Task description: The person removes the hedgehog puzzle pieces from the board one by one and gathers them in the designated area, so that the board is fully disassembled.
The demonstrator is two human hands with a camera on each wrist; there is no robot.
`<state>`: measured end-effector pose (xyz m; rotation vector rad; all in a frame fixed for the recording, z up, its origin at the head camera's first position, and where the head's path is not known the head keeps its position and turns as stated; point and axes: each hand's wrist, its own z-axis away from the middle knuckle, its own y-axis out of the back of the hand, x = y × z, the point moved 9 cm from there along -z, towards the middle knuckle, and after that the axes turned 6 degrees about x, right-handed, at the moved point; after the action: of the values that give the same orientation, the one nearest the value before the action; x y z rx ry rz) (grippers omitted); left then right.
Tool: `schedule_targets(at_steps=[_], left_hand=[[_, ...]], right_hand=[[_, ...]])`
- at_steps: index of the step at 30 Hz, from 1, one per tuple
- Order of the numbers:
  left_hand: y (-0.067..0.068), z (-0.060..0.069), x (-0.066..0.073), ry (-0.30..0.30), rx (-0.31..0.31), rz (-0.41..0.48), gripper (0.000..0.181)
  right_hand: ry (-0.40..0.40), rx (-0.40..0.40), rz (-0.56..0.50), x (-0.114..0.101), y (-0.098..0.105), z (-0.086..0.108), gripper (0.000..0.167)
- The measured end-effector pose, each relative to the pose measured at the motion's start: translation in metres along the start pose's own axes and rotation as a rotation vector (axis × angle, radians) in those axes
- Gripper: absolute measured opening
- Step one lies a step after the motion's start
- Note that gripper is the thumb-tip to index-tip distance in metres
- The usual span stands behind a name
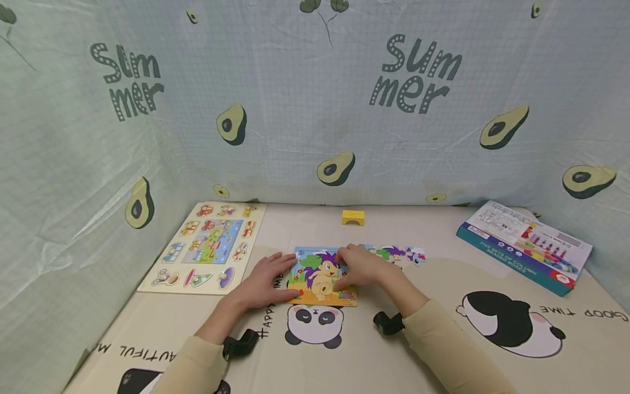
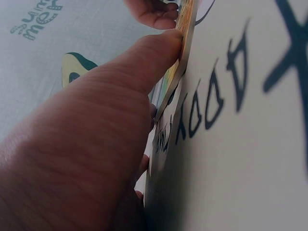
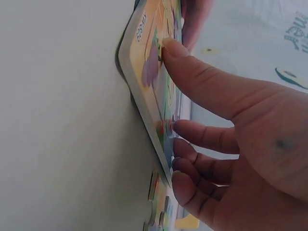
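Note:
A jigsaw puzzle board (image 1: 322,294) with a purple-haired hedgehog picture lies flat in the middle of the table. My left hand (image 1: 263,282) rests along its left edge, fingers spread, with the thumb on the lower left corner. Over the right part of the board, my right hand (image 1: 363,266) touches the picture with thumb and fingertips. The right wrist view shows seams between fitted pieces on the board (image 3: 153,79) beneath that thumb. Just beyond my right hand lie joined or overlapping puzzle pieces (image 1: 413,255), partly hidden by it.
At the left lies a cream knob puzzle board (image 1: 155,273) with small vehicle and toy pictures. A yellow arch block (image 1: 353,215) stands at the back. The beaded-column box (image 1: 521,246) sits at the right. A printed fabric wall (image 1: 280,164) rises behind the table.

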<state>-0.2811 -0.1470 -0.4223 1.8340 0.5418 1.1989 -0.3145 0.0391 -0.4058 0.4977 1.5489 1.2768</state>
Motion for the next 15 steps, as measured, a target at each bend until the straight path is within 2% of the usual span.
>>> schedule_targets(at_steps=[4, 15], left_hand=[[-0.0007, -0.0011, -0.0009, 0.008, -0.004, 0.000, 0.081], [-0.0011, -0.0003, -0.0012, 0.011, -0.002, 0.005, 0.081]], right_hand=[[-0.018, -0.004, 0.010, 0.0007, -0.0008, -0.0004, 0.053], [-0.008, 0.018, 0.001, 0.0014, -0.0008, 0.0012, 0.053]])
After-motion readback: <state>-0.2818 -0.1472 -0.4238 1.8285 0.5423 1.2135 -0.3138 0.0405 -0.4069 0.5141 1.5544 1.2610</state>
